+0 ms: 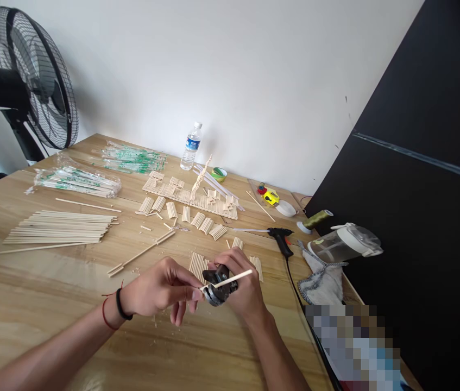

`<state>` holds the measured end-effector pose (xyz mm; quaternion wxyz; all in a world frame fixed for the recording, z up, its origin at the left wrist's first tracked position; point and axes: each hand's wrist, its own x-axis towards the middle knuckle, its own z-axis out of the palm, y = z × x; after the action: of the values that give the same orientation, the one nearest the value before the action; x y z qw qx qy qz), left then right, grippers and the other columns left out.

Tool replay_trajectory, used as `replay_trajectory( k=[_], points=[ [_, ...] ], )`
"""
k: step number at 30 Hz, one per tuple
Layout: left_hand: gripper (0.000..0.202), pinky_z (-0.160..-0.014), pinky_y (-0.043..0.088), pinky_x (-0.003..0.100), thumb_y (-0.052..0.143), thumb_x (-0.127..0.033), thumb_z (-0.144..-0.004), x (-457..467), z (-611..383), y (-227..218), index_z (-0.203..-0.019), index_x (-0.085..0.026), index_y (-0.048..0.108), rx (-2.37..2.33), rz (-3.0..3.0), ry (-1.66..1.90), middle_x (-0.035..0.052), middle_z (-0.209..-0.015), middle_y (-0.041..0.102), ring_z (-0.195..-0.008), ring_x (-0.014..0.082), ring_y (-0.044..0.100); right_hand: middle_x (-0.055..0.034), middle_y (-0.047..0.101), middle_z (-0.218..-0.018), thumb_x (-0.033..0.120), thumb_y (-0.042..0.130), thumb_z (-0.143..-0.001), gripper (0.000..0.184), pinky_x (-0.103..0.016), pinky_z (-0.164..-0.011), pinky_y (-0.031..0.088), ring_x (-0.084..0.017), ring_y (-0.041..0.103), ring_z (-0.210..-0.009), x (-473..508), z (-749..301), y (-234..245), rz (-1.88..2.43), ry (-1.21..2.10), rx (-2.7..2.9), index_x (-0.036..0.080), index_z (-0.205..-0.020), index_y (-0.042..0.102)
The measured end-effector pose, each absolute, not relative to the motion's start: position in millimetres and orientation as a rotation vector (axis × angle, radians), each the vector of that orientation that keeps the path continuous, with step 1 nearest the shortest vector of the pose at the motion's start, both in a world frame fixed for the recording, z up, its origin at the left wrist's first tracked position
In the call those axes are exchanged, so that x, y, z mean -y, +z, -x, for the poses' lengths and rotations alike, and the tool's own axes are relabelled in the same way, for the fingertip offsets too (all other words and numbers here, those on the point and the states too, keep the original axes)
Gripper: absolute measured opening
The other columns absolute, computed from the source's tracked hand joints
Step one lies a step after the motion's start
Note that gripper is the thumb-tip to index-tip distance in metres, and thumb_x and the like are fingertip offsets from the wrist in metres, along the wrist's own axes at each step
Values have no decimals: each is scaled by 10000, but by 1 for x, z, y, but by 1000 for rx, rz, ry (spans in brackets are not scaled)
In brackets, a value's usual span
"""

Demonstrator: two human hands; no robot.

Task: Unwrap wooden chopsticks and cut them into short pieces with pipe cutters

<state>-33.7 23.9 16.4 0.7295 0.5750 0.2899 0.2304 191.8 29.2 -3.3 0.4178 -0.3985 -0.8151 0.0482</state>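
My left hand [163, 290] pinches one end of a thin wooden stick [235, 277] between thumb and fingers. My right hand [244, 282] is wrapped round a dark cutting tool [214, 293] with a rounded metal head, its exact kind partly hidden by the fingers. The stick lies across the tool's head, and its free end points to the upper right. Just behind the hands is a small panel of glued sticks [197, 265]. Beyond it, several short stick panels [198, 219] are laid out before a long slatted wooden base [172, 191] with an upright piece [201, 179].
At the left lie a pile of sticks [58, 228] and bagged sticks [79, 182]. A water bottle [190, 149] stands at the back. To the right are a glue gun [282, 240] with a trailing cord, a thread spool [315, 221], a clear jug [341, 243] and a cloth [321, 279].
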Motion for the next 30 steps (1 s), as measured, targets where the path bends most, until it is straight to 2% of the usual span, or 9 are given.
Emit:
replay_trajectory(
  k=[6, 15, 21, 30],
  points=[
    [387, -418, 501, 152, 736, -494, -870, -24, 34, 18, -817, -115, 794, -645, -1296, 502, 46, -682, 704, -429, 97, 645, -48, 663, -853, 137, 653, -939, 93, -336, -738, 517, -207, 618, -827, -29, -192, -4, 987, 165, 2058, 224, -908, 654],
    [438, -421, 510, 166, 695, -507, -905, -18, 28, 23, -687, -128, 694, -621, -1257, 546, 18, -574, 642, -431, 118, 651, -6, 570, -687, 157, 639, -944, 252, -319, -643, 450, -185, 556, -673, -28, -190, -9, 1032, 103, 2005, 232, -718, 556],
    [458, -403, 491, 169, 709, -547, -884, -16, 23, 23, -685, -138, 654, -605, -1159, 567, 0, -534, 613, -426, 128, 656, -13, 600, -708, 154, 645, -909, 157, -319, -617, 462, -199, 590, -671, -28, -192, -16, 1068, 138, 1975, 239, -784, 603],
    [430, -384, 518, 176, 782, -540, -839, -6, 18, 19, -792, -126, 674, -520, -1008, 568, 39, -704, 705, -403, 112, 656, 20, 531, -633, 158, 629, -932, 263, -297, -592, 404, -169, 514, -616, -25, -188, -18, 1031, 217, 1940, 234, -704, 523]
  ],
)
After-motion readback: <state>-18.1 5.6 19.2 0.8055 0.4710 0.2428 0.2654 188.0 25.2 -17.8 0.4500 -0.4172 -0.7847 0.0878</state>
